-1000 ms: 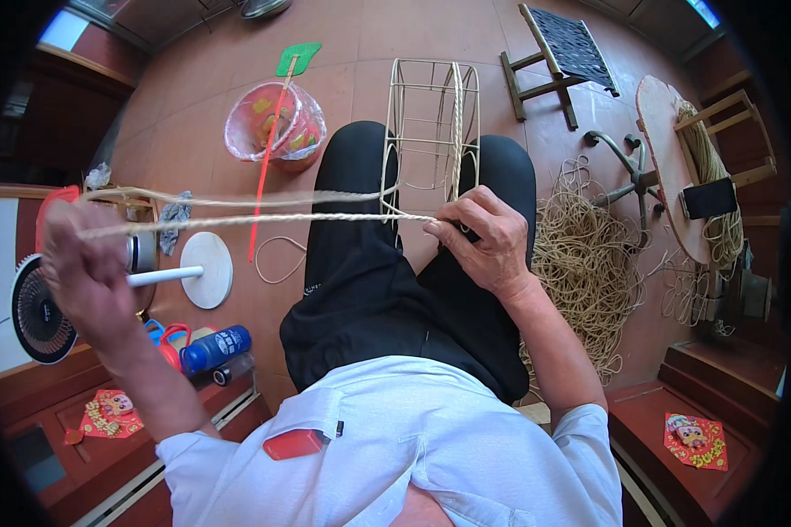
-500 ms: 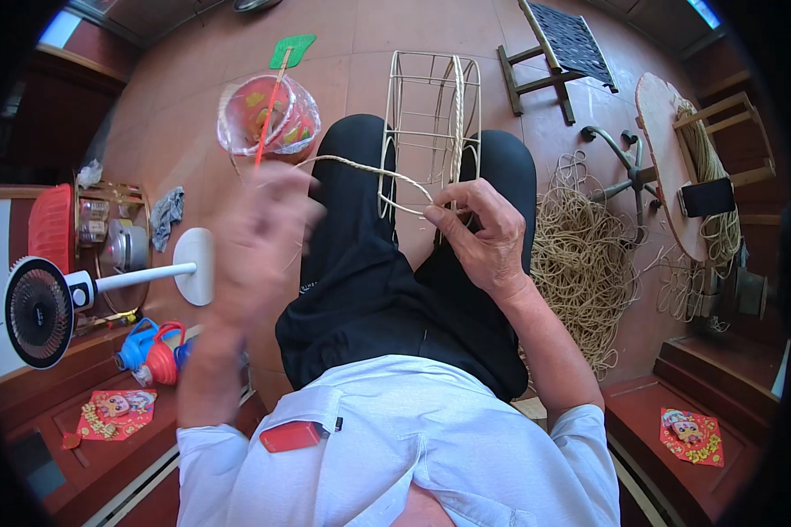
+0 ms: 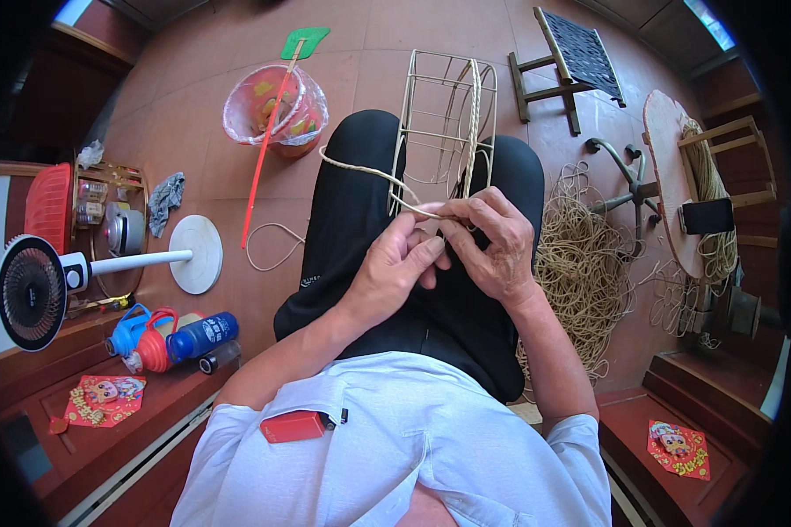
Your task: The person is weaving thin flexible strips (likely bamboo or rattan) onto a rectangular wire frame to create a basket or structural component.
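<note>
Between my knees stands a wire frame (image 3: pixel 427 134) of thin tan rods, with a braided cord wound along its right side. A loose tan cord (image 3: pixel 360 167) loops over my left thigh and runs to my fingers at the frame's near end. My right hand (image 3: pixel 497 241) pinches the cord there, thumb against forefinger. Close beside it, my left hand (image 3: pixel 397 268) has its thumb and fingers curled together at the same spot; the fingers partly hide the cord. Another stretch of cord lies on the floor left of my thigh.
A large heap of tan cord (image 3: pixel 580 263) covers the floor at my right, near a wheeled base (image 3: pixel 631 189). Ahead are a lined bin (image 3: pixel 312 110) with a fly swatter (image 3: pixel 268 140) and a folding stool (image 3: pixel 545 75). At left stand a fan (image 3: pixel 33 292) and bottles (image 3: pixel 202 336).
My left hand has swung in from the left to meet my right hand at the cord. The cord's loop has slackened, and the view has shifted slightly.
</note>
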The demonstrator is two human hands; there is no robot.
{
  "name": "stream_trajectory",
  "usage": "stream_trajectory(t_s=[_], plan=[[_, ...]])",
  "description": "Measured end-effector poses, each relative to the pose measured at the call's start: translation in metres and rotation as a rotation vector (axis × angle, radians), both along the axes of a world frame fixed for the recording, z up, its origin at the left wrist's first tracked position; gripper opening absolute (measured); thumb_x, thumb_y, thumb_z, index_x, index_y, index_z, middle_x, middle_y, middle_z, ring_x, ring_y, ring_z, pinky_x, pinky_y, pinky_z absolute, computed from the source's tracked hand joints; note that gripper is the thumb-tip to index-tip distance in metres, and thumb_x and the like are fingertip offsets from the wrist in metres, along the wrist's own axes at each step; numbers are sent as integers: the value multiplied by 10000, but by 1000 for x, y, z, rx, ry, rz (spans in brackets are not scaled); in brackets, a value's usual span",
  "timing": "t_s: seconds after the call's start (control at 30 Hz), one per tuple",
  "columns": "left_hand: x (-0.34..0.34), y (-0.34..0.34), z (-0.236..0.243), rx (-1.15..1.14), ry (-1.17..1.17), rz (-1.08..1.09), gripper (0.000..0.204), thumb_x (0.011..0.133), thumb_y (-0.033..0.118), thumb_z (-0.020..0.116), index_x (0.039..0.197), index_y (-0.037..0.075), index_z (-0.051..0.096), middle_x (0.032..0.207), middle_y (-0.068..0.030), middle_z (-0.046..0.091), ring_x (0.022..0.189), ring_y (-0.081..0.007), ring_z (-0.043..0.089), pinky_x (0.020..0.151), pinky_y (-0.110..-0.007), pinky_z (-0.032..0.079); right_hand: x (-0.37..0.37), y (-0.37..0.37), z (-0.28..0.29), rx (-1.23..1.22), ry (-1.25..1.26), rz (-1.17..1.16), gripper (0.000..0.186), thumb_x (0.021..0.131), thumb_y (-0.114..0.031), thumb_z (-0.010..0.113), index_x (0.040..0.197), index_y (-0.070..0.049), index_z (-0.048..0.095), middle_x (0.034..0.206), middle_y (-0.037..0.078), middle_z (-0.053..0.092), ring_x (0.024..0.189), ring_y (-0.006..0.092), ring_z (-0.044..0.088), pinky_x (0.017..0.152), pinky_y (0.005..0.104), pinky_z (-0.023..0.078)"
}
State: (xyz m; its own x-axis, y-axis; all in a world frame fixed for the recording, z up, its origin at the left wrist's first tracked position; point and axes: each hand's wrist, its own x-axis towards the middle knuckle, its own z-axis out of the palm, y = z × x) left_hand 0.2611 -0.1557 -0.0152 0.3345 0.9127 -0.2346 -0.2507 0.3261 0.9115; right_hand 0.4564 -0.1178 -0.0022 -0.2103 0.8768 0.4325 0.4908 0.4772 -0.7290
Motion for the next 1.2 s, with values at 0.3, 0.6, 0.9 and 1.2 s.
stream_trajectory(t_s=[0.3, 0.6, 0.9, 1.2], plan=[[-36, -25, 57, 475, 686, 9, 232, 1113, 189, 698, 956, 21, 728, 742, -25, 669, 640, -84, 607, 593, -300, 481, 3, -2, 3, 39, -134, 32, 206, 808, -149, 911, 992, -109, 828, 905, 30, 719, 786, 210, 692, 753, 356, 535], [-180, 23, 153, 833, 1104, 364, 303, 1122, 211, 716, 899, 10, 672, 734, -3, 531, 731, -103, 527, 644, -325, 424, -2, -1, -4, 65, -68, -60, 221, 863, -300, 933, 886, -137, 786, 831, 0, 668, 756, 211, 647, 715, 377, 488], [-293, 106, 212, 1144, 2145, 698, 465, 1146, 480, 625, 905, 92, 712, 803, -126, 714, 754, -370, 708, 635, -490, 511, -9, -3, -6, 64, -92, -126, 269, 892, -348, 910, 826, -153, 737, 814, -18, 623, 758, 213, 597, 721, 389, 458], [-145, 65, 136, 700, 991, 318, 214, 1146, 177, 649, 1311, 82, 748, 1023, 15, 721, 918, -44, 664, 792, -235, 541, -17, -4, -2, 14, 8, -170, 182, 875, -233, 919, 879, -157, 753, 799, -32, 643, 746, 196, 580, 722, 376, 438]])
